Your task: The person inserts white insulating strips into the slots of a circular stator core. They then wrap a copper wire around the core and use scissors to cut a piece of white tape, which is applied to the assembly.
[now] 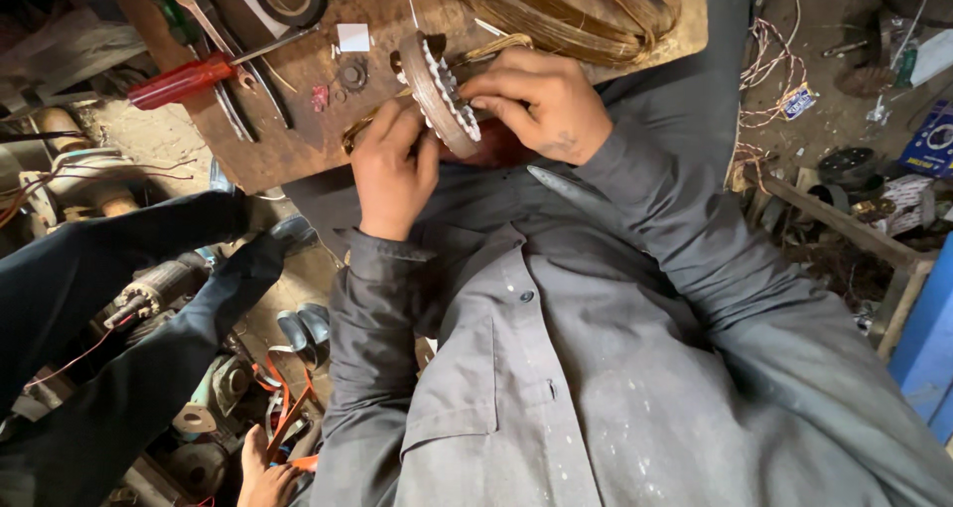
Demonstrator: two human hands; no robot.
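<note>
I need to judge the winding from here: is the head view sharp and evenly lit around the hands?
Head view: the left hand, right hand and the toothed round core they hold are fairly sharp under soft, even light, without glare; the red-handled screwdriver on the wooden board is clear too; the lower left floor clutter sits in deep shadow; the frame edges bend, wide-angle.

Both arms, in grey sleeves, reach up from the chest toward the near edge of the worktop (298, 159). The left hand (394, 169) is nearly closed, knuckles up, its fingers curled forward and pinching at the tips. The right hand (541, 100) comes in from the right with the wrist bent, back of the hand up, fingers pressed together and pointing left. The two hands sit just beside each other, fingertips nearly meeting.
</note>
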